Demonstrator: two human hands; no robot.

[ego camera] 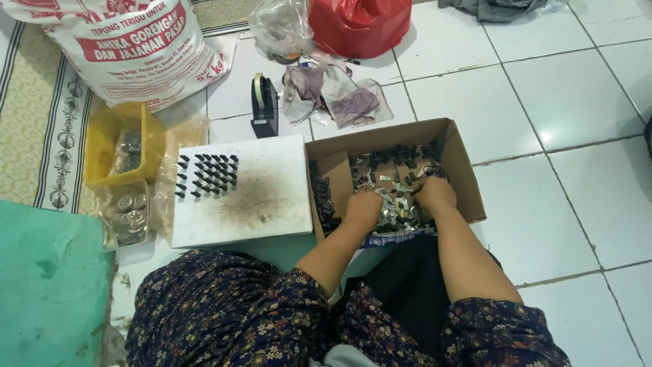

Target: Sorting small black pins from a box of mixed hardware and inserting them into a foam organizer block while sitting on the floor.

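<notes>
While both hands sit inside the one cardboard box (462, 166), the left hand (363, 207) and right hand (435, 194) lie knuckles-up, fingers curled into the heap of small metal parts (397, 207); whether either actually grips any, I cannot tell; at nine o'clock of the box lies one white board (265, 197) bearing rows of black pieces (207, 175), too small to count; at twelve o'clock of the board stands one tape dispenser (263, 105); at nine o'clock, one yellow tub (102, 143).
</notes>
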